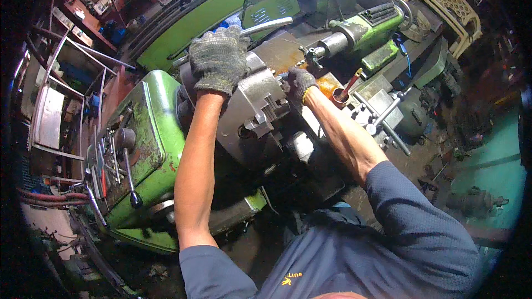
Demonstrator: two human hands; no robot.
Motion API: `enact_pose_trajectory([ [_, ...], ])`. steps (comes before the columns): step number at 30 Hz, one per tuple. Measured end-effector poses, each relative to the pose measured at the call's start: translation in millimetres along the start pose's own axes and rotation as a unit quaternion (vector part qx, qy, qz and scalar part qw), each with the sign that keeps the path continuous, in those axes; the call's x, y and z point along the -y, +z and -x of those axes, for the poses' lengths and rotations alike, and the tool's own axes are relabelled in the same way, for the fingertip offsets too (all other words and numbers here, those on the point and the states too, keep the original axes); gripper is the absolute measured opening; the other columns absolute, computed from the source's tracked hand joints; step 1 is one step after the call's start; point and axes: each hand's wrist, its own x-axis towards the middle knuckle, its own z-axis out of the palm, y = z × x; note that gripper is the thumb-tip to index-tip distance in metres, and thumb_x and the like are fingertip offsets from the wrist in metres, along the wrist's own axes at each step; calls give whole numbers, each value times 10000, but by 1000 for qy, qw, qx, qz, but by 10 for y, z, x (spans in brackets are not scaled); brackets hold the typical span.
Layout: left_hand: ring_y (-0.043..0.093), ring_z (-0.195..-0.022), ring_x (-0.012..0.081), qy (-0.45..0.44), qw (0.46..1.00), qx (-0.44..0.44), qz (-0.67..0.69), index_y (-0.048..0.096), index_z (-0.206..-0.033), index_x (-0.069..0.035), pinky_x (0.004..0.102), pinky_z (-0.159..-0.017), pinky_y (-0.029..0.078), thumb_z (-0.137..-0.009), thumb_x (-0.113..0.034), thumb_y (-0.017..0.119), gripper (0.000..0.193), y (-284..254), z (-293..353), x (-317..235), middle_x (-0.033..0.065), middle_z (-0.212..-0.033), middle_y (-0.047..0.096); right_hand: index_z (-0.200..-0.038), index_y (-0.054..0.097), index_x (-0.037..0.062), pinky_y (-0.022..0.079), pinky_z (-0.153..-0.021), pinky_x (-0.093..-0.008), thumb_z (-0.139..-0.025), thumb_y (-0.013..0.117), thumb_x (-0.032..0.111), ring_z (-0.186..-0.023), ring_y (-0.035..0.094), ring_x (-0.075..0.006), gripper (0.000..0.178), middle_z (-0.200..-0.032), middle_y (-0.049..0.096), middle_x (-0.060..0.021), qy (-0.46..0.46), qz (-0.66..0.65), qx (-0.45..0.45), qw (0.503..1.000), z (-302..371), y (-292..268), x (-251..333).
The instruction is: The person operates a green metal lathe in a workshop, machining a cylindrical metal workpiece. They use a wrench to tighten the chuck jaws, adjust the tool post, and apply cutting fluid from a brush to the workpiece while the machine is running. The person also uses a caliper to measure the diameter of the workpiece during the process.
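Two gloved hands are laid on the front of a green lathe. The left hand (pixel 219 61), in a grey knitted glove, is closed over the top of the steel chuck (pixel 252 113), and a bright chuck key handle (pixel 266 25) is seen passing under its fingers and sticking out to the right; the grip is wrapped about that handle where it meets the chuck. The right hand (pixel 300 81), in a darker glove with a yellow cuff edge, is pressed against the face of the chuck at its centre, where a short workpiece is mostly hidden by the fingers; whether that grip is closed on anything cannot be told.

The chuck is mounted on the green headstock (pixel 145 149), at the middle of the view, with its stepped jaws turned toward the person. On the headstock's worn front, a black-knobbed lever (pixel 128 169) is seen hanging down. To the right of the chuck, the green tailstock (pixel 366 27) is aimed at it, well apart. Just beyond the right wrist, a red-handled tool (pixel 346 89) is lying on the carriage. A beige plastic chair (pixel 443 5) is standing behind the machine, at the upper right.
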Motion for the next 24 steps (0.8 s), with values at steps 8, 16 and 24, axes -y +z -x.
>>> enact_pose_trajectory([
  [8,684,-880,318,5,1000,-15,-4,703,-1090,-163,479,-779,524,-890,-403,643,318,-36,95,67,99,-979,712,-899,705,2,533,-589,-416,-968,555,241,-614,680,-244,291,-779,719,-126,-190,191,-182,946,453,122,-84],
  [16,603,-1076,322,115,970,-189,100,652,-1147,-131,494,-963,439,-833,-276,734,355,-494,327,-542,102,-1147,654,-1063,684,26,556,-734,-309,-913,741,227,-795,676,-165,257,-912,722,-87,-412,223,-51,882,2154,228,334],
  [24,680,-1046,367,-146,848,13,509,658,-1217,-7,416,-941,529,-765,3,630,453,-753,1386,-1699,204,-1125,689,-1025,695,40,531,-754,-289,-811,834,210,-826,620,-99,307,-907,676,-49,-430,419,94,794,3184,100,424],
])
